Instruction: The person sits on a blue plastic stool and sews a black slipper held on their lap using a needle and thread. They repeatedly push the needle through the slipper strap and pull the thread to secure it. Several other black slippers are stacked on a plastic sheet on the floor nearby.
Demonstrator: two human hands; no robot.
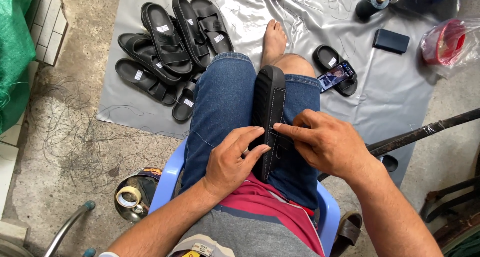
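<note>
Sandal labels (pixel 163 28): small white rectangles on the black sandals piled on the grey sheet.
Phone screen (pixel 335 75): lit, colourful, resting on a lone sandal.
Plastic bag (pixel 448 41): clear, holding something red, far right.

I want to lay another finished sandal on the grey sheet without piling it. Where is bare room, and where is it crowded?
Bare sheet lies right of the phone and below the dark case, and in the middle between the foot and the thread spool. The left part is crowded by the sandal pile. Both hands, left and right, grip the sandal on the lap.
</note>
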